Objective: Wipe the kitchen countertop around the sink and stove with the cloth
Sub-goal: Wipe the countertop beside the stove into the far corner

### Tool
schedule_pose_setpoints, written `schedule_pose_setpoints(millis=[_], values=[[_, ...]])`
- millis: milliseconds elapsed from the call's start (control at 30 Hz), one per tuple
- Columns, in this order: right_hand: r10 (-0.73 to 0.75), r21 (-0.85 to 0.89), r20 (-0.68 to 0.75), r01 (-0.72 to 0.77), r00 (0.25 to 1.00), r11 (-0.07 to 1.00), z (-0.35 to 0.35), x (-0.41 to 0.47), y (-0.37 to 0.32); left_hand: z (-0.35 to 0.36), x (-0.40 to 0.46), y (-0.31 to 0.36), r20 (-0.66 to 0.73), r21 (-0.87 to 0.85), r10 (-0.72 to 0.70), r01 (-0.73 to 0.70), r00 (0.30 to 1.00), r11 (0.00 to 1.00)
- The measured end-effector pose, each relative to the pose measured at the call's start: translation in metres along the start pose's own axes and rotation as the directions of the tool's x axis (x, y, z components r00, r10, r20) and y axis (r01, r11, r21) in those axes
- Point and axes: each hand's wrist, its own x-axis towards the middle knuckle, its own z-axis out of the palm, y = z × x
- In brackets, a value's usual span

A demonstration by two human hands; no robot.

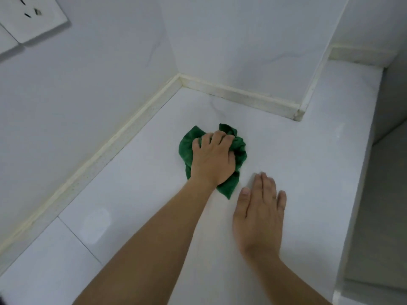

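Left hand (211,160): fingers (217,137) curled down into a bunched green cloth (239,150), gripping it and pressing it onto the desk (154,172); the thumb lay on the cloth's right side. Forearm ran in from the lower edge of the view.

Right hand (259,212): fingers (267,186) straight and close together, palm down, flat on or just over the desk; it held nothing. Contact with the surface could not be told. It lay just beside the cloth's lower corner, not touching it as far as could be seen.

Cloth: crumpled, on the white desk near the inner corner where two tiled walls (88,84) met, apart from the cream sealing strip (237,95) along the wall foot. Much of its middle was hidden under the left hand; green folds showed on the left, top, right and below the wrist.

Wall socket plate (33,16): upper left, cut off by the frame edge, blurred.

Right margin: grey surface (378,194) beyond the desk edge, too indistinct to name
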Motion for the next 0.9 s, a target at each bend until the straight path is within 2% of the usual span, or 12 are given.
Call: schedule_pose_setpoints(millis=[67,167,233,367,567,667,733,800,867,900], values=[[-0.001,-0.035,0.001,0.001,1.000,0.999,-0.001,-0.001,0.000,-0.002,-0.040,-0.012,-0.038,-0.005,0.012,-0.012,0.999,1.000],[0.031,-0.034,-0.035,-0.032,0.999,0.999,-0.010,0.011,-0.004,-0.007,-0.107,-0.036,-0.068,-0.021,-0.043,0.041,0.997,0.999],[-0.021,-0.067,-0.001,0.020,1.000,0.998,-0.017,0.035,-0.008,-0.010,-0.113,-0.044,-0.064,-0.010,-0.095,0.095,0.993,0.995],[-0.219,-0.254,0.177,0.260,0.960,0.932,-0.011,0.081,-0.004,-0.007,-0.068,-0.051,-0.076,0.032,-0.208,0.211,0.975,0.977],[-0.230,-0.286,0.208,0.284,0.951,0.915,0.009,0.094,0.007,-0.012,0.048,-0.111,-0.037,0.061,-0.438,0.439,0.898,0.896],[-0.251,-0.280,0.176,0.293,0.952,0.914,0.009,0.093,0.005,-0.010,0.055,-0.116,-0.053,0.025,-0.528,0.530,0.848,0.848],[-0.255,-0.279,0.187,0.300,0.949,0.912,0.007,0.091,0.005,-0.008,0.030,-0.090,-0.063,0.003,-0.560,0.561,0.826,0.828],[-0.262,-0.270,0.198,0.309,0.945,0.912,0.006,0.091,0.006,-0.003,-0.018,-0.050,-0.086,-0.010,-0.442,0.443,0.893,0.896],[-0.264,-0.256,0.205,0.312,0.943,0.915,0.004,0.090,0.006,0.000,-0.068,-0.020,-0.076,-0.048,-0.208,0.205,0.975,0.978],[-0.267,-0.247,0.197,0.311,0.943,0.918,0.004,0.091,0.006,0.000,-0.073,-0.022,-0.067,-0.067,-0.129,0.125,0.989,0.990]])
